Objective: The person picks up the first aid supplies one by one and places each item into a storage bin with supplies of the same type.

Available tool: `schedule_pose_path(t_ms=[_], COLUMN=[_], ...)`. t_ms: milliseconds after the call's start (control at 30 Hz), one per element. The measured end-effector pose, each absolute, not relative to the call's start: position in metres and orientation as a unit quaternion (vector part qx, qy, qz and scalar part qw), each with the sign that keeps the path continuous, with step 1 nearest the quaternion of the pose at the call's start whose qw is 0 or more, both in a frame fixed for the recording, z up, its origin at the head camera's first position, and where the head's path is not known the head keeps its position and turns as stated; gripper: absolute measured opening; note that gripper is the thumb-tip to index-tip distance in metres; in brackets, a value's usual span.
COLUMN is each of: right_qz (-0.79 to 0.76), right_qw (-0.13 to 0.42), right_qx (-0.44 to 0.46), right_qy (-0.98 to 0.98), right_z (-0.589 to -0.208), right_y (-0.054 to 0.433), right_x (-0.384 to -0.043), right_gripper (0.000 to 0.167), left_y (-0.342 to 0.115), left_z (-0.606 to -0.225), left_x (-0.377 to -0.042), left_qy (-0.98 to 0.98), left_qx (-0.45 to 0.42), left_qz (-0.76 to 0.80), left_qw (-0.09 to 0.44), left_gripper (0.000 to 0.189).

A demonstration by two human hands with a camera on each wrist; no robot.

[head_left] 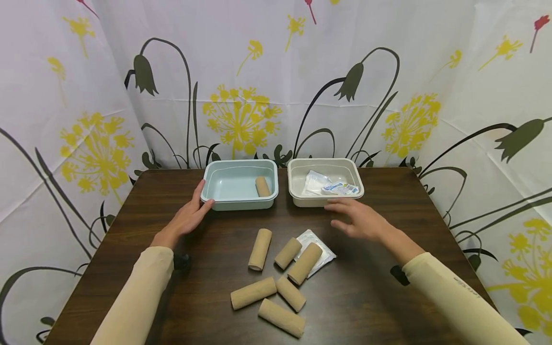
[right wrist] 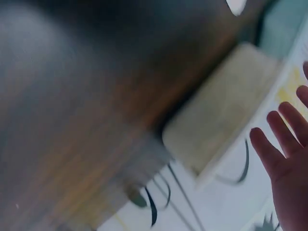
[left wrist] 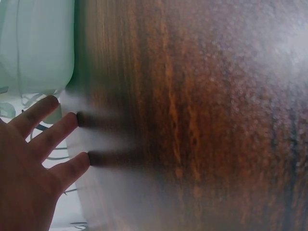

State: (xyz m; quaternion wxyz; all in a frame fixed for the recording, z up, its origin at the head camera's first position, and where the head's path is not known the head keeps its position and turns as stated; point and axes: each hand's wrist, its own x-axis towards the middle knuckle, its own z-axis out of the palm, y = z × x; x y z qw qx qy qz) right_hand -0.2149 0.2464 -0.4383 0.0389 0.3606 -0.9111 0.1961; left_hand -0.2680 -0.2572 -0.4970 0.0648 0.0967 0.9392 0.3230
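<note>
My left hand [head_left: 189, 214] rests against the left end of a light blue plastic tub [head_left: 230, 205], thumb at its front rim and fingers along the side. Inside that tub lies one brown cardboard tube [head_left: 262, 187]. With fingers extended and nothing held, my right hand [head_left: 357, 219] hovers just in front of a beige tub [head_left: 310, 202]; the right wrist view shows its fingers spread apart. White packets lie in the beige tub, one a blue-printed packet [head_left: 340, 188]. Nearer me, a white packet [head_left: 321, 262] lies partly under a cardboard tube [head_left: 305, 263].
More cardboard tubes lie scattered on the dark wooden table [head_left: 194, 306], among them a tube [head_left: 260, 249] near the blue tub and a tube [head_left: 282, 317] closest to me. Behind the table's back edge hangs a flower-printed curtain [head_left: 276, 72].
</note>
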Motion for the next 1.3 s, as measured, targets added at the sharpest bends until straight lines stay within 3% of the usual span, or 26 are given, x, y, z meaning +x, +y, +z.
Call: schedule_pose_path(t_ms=[133, 533, 800, 1300], right_qz=[0.161, 0.142, 0.134, 0.136], right_qw=[-0.030, -0.139, -0.127, -0.092], right_qx=[0.385, 0.400, 0.400, 0.397], right_qy=[-0.908, -0.895, -0.898, -0.903], right_z=[-0.460, -0.488, -0.495, -0.495], right_y=[0.234, 0.214, 0.210, 0.208], right_x=[-0.200, -0.186, -0.186, -0.184], right_gripper=[0.051, 0.079, 0.084, 0.069], left_y=[-0.256, -0.257, -0.257, -0.256], left_z=[-0.496, -0.496, -0.496, -0.497], left_x=[-0.268, -0.267, -0.269, -0.270], left_qy=[0.939, 0.938, 0.939, 0.940], left_qx=[0.096, 0.092, 0.091, 0.084], left_qz=[0.323, 0.325, 0.325, 0.322], left_qw=[0.070, 0.072, 0.068, 0.073], left_gripper=[0.079, 0.078, 0.078, 0.078])
